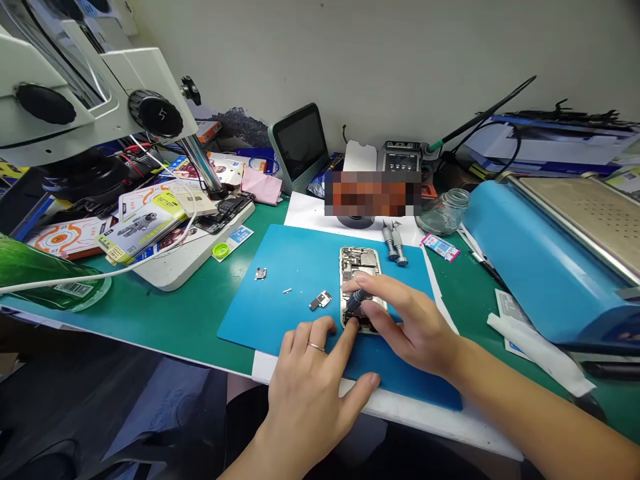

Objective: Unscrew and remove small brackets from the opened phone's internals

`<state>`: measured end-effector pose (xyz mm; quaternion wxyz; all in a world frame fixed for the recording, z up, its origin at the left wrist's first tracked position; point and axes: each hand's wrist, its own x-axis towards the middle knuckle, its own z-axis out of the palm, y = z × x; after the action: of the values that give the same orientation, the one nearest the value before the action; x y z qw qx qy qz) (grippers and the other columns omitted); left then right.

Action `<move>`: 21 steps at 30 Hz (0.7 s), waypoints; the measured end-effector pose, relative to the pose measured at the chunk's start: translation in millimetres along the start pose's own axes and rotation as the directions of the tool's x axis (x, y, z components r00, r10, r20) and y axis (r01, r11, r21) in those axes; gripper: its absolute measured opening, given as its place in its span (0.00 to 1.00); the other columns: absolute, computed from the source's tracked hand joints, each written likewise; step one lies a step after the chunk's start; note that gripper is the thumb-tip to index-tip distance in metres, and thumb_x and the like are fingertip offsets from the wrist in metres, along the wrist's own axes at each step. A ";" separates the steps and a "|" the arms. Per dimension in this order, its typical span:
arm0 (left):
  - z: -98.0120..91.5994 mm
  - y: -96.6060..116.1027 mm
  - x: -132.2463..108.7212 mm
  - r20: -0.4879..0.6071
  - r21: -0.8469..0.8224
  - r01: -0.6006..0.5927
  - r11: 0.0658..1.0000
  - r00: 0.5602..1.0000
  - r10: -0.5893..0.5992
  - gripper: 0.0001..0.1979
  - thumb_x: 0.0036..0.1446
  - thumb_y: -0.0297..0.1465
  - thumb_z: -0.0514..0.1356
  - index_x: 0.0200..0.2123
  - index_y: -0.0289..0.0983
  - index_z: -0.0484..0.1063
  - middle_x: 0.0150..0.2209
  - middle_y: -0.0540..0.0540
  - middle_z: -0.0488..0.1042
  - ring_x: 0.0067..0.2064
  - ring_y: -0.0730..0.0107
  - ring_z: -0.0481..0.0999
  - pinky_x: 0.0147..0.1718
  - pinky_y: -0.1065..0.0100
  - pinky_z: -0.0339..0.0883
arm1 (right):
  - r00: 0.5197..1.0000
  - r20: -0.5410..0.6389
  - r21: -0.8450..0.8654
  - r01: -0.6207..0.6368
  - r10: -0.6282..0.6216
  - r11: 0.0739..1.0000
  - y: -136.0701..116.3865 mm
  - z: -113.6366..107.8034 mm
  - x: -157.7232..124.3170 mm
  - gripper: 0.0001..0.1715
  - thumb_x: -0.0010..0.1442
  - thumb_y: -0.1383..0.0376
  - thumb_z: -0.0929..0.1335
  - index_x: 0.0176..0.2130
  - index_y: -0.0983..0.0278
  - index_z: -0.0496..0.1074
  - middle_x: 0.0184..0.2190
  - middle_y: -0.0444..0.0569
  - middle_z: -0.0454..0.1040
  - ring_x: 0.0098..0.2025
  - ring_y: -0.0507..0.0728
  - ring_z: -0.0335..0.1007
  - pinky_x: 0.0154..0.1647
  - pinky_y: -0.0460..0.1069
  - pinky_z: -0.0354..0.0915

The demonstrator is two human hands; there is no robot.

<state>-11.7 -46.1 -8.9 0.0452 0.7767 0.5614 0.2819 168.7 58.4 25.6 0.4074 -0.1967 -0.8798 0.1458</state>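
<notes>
An opened smartphone [360, 260] lies on a blue mat [270, 253], its inner parts showing. My right hand [407, 317] pinches a small dark screwdriver [356, 301], tilted over the lower half of the phone; the tip is hard to make out. With the index finger my left hand [315, 373] touches the phone's lower edge. Its thumb is spread and the other fingers are bent on the mat. Left of the phone lie a small metal-and-black part [321, 300], a tiny silver piece [287, 291] and another small component [261, 273].
Two grey screwdrivers [394, 243] lie behind the phone, near a glass jar [445, 210]. A microscope [150, 100] overhangs the left side, above boxes [145, 227] and a green bottle [50, 273]. A blue machine [540, 267] stands at right.
</notes>
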 end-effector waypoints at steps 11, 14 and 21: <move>-1.2 0.8 0.3 0.000 0.008 0.007 1.000 1.000 -0.007 0.26 0.69 0.46 0.60 0.64 0.42 0.71 0.50 0.42 0.72 0.47 0.57 0.70 0.43 0.57 0.61 | 1.000 -0.023 -0.026 0.006 -0.007 1.000 -0.9 -2.2 5.8 0.30 0.71 0.73 0.62 0.67 0.54 0.63 0.50 0.52 0.79 0.50 0.58 0.78 0.50 0.56 0.77; -1.7 1.0 0.4 0.011 0.004 0.003 1.000 1.000 -0.003 0.26 0.68 0.46 0.60 0.64 0.41 0.70 0.50 0.42 0.72 0.46 0.57 0.70 0.43 0.57 0.62 | 1.000 -0.023 -0.006 0.004 -0.004 1.000 -1.4 -2.7 6.3 0.31 0.71 0.74 0.61 0.68 0.53 0.63 0.47 0.50 0.79 0.48 0.58 0.78 0.49 0.56 0.76; -1.9 1.4 -0.3 0.009 0.021 0.004 1.000 1.000 -0.004 0.26 0.69 0.45 0.60 0.65 0.42 0.70 0.50 0.42 0.72 0.46 0.56 0.70 0.43 0.56 0.63 | 0.999 -0.047 -0.027 -0.003 0.002 1.000 -2.7 -3.7 4.8 0.31 0.71 0.73 0.63 0.67 0.52 0.64 0.51 0.51 0.79 0.50 0.58 0.78 0.50 0.56 0.76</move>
<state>-11.4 -47.3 -6.9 0.0401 0.7773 0.5657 0.2724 168.1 58.7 32.2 0.4253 -0.2066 -0.8716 0.1297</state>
